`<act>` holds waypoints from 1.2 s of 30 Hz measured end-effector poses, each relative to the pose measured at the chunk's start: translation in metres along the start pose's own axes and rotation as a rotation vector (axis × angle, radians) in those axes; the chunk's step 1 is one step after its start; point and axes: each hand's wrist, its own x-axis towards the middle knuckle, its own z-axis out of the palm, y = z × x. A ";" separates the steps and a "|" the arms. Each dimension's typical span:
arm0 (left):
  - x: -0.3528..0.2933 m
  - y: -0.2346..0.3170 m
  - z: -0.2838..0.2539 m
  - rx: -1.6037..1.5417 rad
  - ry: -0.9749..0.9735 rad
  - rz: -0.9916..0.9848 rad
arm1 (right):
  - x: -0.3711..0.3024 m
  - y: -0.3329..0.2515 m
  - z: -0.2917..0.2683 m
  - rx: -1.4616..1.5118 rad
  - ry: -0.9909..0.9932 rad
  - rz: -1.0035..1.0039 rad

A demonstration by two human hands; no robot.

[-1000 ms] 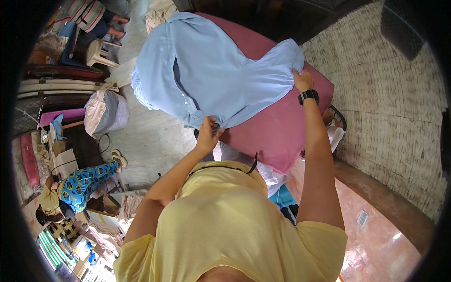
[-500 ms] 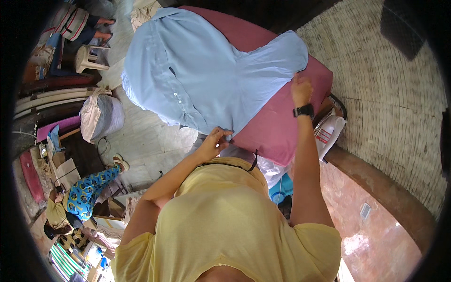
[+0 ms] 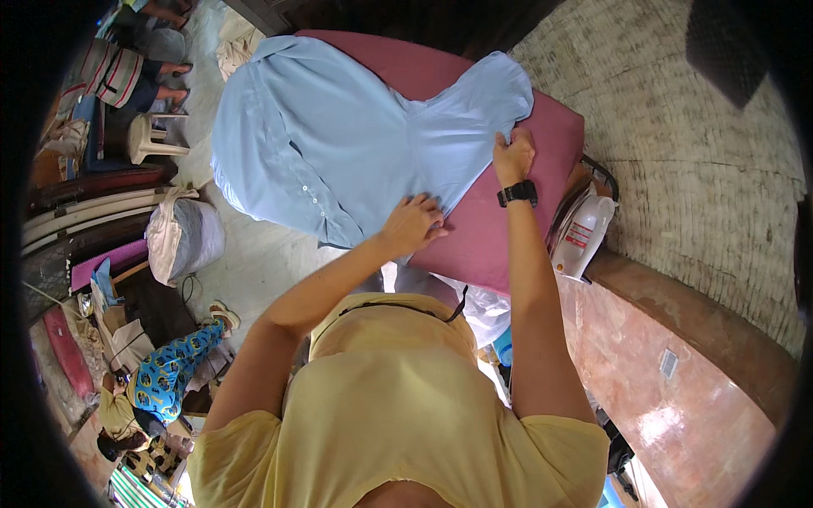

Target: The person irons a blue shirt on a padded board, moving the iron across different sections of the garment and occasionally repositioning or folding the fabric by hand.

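Note:
A light blue button-up shirt [image 3: 339, 127] lies spread over a pink padded ironing board [image 3: 474, 245], its sleeve reaching toward the right. My left hand [image 3: 412, 224] lies on the cloth near the board's front edge, fingers spread, with the fingertips by the sleeve's lower seam. At the sleeve's end, my right hand [image 3: 514, 158] has its fingers closed on the edge of the shirt. A dark watch [image 3: 517, 194] is on my right wrist. Small pale buttons show on the shirt's front placket, which runs slantwise at the left.
A white appliance [image 3: 583, 237], shaped like a clothes iron, rests on a rack at the board's right end. To the left stand a stuffed plastic bag [image 3: 199, 233] and a cream stool [image 3: 152, 138]. A person in blue patterned trousers [image 3: 174, 372] is at the lower left.
My left hand has moved up and right from the shirt's lower corner and now lies spread on the cloth. My right hand has shifted slightly left along with the sleeve end.

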 end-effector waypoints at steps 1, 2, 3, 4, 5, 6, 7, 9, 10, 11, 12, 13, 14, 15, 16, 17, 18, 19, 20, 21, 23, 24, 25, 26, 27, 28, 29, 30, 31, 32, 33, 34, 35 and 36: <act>0.016 -0.007 -0.003 0.010 -0.008 0.030 | -0.004 -0.006 -0.005 -0.097 0.140 -0.060; 0.033 -0.014 -0.009 0.021 -0.015 0.055 | -0.012 -0.022 -0.011 -0.193 0.276 -0.122; 0.056 -0.024 -0.022 0.020 0.112 0.061 | -0.020 -0.032 -0.015 -0.287 0.417 -0.180; 0.076 -0.043 -0.036 0.010 0.259 0.058 | -0.031 -0.041 -0.008 -0.276 0.332 -0.324; 0.098 -0.066 -0.045 0.072 0.378 0.009 | -0.041 -0.044 0.000 -0.247 0.247 -0.448; 0.114 -0.086 -0.050 0.131 0.495 -0.038 | -0.050 -0.044 0.009 -0.222 0.162 -0.571; 0.126 -0.089 -0.055 0.179 0.457 -0.075 | -0.056 -0.037 0.020 -0.169 0.022 -0.650; 0.148 -0.087 -0.066 0.270 0.384 -0.141 | -0.066 -0.028 0.031 -0.186 -0.062 -0.681; 0.155 -0.091 -0.069 0.270 0.322 -0.070 | -0.073 -0.026 0.036 -0.249 -0.013 -0.641; 0.158 -0.100 -0.070 0.271 0.257 -0.005 | -0.079 -0.025 0.037 -0.309 0.030 -0.600; 0.158 -0.112 -0.072 0.276 0.195 0.054 | -0.082 -0.028 0.036 -0.344 0.034 -0.584; 0.160 -0.124 -0.075 0.082 0.196 0.098 | -0.085 -0.030 0.034 -0.379 0.039 -0.567; 0.162 -0.125 -0.079 -0.026 0.148 -0.014 | -0.087 -0.031 0.031 -0.418 0.047 -0.539; 0.165 -0.126 -0.084 -0.132 0.100 -0.127 | -0.089 -0.031 0.029 -0.434 0.040 -0.529; 0.166 -0.127 -0.087 -0.237 0.050 -0.241 | -0.090 -0.031 0.027 -0.449 0.033 -0.519; 0.165 -0.132 -0.087 -0.347 0.079 -0.284 | -0.089 -0.031 0.025 -0.463 0.029 -0.514; 0.163 -0.135 -0.081 -0.162 0.183 -0.215 | -0.089 -0.032 0.025 -0.470 0.041 -0.523; 0.160 -0.137 -0.074 0.023 0.285 -0.144 | -0.088 -0.032 0.024 -0.477 0.051 -0.531; 0.158 -0.137 -0.068 0.206 0.385 -0.070 | -0.087 -0.032 0.024 -0.485 0.061 -0.538; 0.159 -0.128 -0.066 0.341 0.418 0.020 | -0.082 -0.027 0.025 -0.418 0.127 -0.494; 0.163 -0.111 -0.064 0.237 0.405 -0.001 | -0.066 -0.016 0.026 -0.281 0.254 -0.410; 0.163 -0.106 -0.061 0.183 0.395 -0.023 | -0.059 -0.021 0.022 -0.305 0.286 -0.289; 0.167 -0.102 -0.060 0.221 0.466 -0.134 | -0.047 -0.026 0.019 -0.328 0.317 -0.169; 0.171 -0.104 -0.061 0.182 0.396 -0.166 | -0.036 -0.028 0.015 -0.354 0.349 -0.047; 0.181 -0.107 -0.065 0.140 0.327 -0.190 | -0.024 -0.023 0.015 -0.368 0.365 -0.069; 0.189 -0.109 -0.067 0.099 0.258 -0.214 | -0.013 -0.016 0.013 -0.315 0.295 -0.128; 0.196 -0.116 -0.068 -0.052 0.246 -0.188 | -0.004 -0.011 0.013 -0.256 0.226 -0.189; 0.202 -0.122 -0.068 -0.203 0.233 -0.162 | 0.000 -0.005 0.014 -0.197 0.157 -0.251; 0.205 -0.126 -0.066 -0.354 0.218 -0.135 | 0.001 -0.001 0.016 -0.144 0.178 -0.218; 0.204 -0.129 -0.062 -0.277 0.259 -0.104 | -0.002 -0.002 0.019 -0.090 0.194 -0.184; 0.202 -0.131 -0.058 -0.200 0.300 -0.071 | -0.005 -0.002 0.021 -0.036 0.211 -0.150; 0.201 -0.133 -0.054 -0.124 0.341 -0.038 | -0.007 -0.003 0.022 -0.039 0.246 -0.141; 0.199 -0.127 -0.052 -0.005 0.375 0.007 | -0.010 -0.003 0.022 -0.046 0.282 -0.128; 0.193 -0.118 -0.052 0.114 0.411 0.051 | -0.013 -0.004 0.021 -0.053 0.316 -0.117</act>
